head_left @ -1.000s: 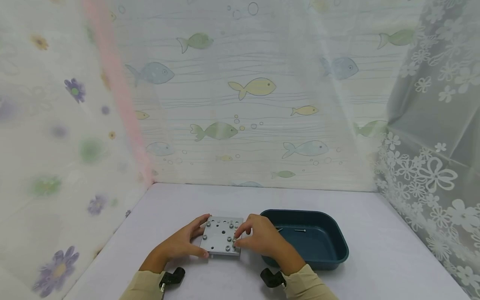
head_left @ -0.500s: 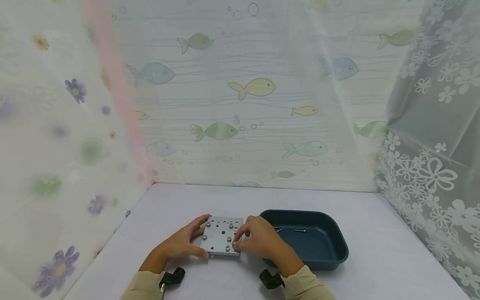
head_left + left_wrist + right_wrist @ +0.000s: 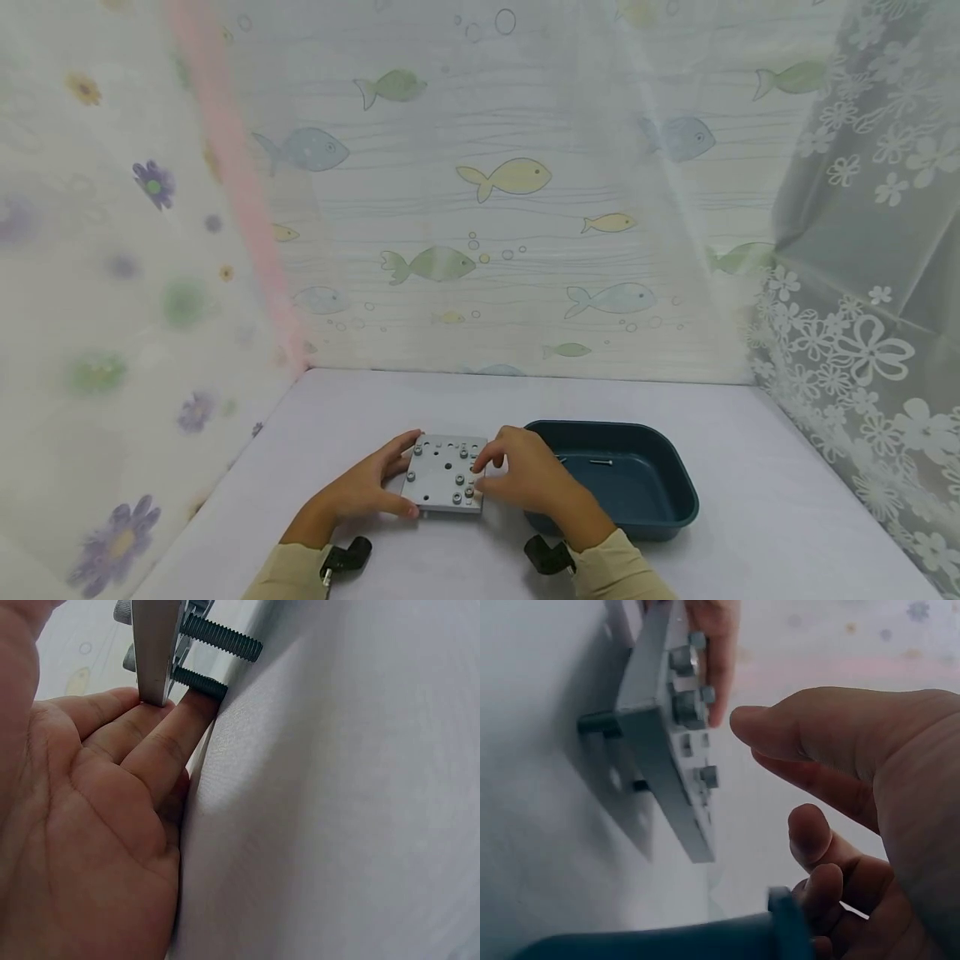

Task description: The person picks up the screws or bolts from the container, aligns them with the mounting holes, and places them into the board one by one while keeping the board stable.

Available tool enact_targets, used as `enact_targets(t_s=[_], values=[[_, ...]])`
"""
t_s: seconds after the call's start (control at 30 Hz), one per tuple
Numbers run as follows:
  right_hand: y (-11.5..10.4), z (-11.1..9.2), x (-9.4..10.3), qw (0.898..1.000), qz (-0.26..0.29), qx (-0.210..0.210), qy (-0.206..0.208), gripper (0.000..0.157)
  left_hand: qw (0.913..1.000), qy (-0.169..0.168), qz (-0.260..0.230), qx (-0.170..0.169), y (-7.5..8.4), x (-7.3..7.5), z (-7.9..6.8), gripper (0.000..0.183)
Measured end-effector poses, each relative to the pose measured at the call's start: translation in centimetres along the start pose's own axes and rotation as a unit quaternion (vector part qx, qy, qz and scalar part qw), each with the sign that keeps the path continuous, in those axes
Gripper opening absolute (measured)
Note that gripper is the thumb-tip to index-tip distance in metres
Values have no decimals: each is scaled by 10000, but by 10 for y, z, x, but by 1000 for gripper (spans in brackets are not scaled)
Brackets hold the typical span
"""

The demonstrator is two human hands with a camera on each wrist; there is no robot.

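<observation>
A silver metal plate [image 3: 437,485] with holes stands a little off the table. Several socket-head bolts sit in it, among them one bolt [image 3: 469,492] near its right front corner. Below the plate, threaded bolt shanks [image 3: 223,637] stick out in the left wrist view. My left hand [image 3: 360,490] holds the plate's left side, thumb at the front corner and fingers along the far part. Beside the right edge, my right hand [image 3: 531,473] hovers with nothing between thumb and fingertips; the right wrist view shows a gap between them and the bolt heads [image 3: 688,709].
Right of the plate stands a dark blue tray [image 3: 645,496], partly behind my right hand and forearm. A loose bolt [image 3: 602,462] lies in it, with another partly hidden near the hand. White cloth covers the table [image 3: 360,392]; patterned curtains surround it.
My right fingers have let go of the bolt near the plate's right front corner and lifted slightly away, so its head shows. The left hand has stayed on the plate.
</observation>
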State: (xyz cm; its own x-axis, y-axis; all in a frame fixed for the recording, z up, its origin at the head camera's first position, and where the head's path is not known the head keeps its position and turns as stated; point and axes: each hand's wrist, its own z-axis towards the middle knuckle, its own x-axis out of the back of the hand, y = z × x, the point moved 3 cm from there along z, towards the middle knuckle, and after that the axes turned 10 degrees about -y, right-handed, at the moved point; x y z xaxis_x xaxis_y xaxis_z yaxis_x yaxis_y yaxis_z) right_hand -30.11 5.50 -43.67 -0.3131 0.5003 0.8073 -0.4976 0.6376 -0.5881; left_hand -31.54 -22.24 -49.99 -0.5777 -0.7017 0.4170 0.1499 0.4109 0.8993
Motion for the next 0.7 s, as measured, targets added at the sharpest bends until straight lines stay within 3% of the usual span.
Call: enact_targets(t_s=[0.23,0.7], values=[[5,-2,17,9997,-158,146,66,10,9999,4,85,-64,0,0,0,123],[30,-9,52,9997,85,-221,25,10,9999,38,149,-25,-3,1,2,123]])
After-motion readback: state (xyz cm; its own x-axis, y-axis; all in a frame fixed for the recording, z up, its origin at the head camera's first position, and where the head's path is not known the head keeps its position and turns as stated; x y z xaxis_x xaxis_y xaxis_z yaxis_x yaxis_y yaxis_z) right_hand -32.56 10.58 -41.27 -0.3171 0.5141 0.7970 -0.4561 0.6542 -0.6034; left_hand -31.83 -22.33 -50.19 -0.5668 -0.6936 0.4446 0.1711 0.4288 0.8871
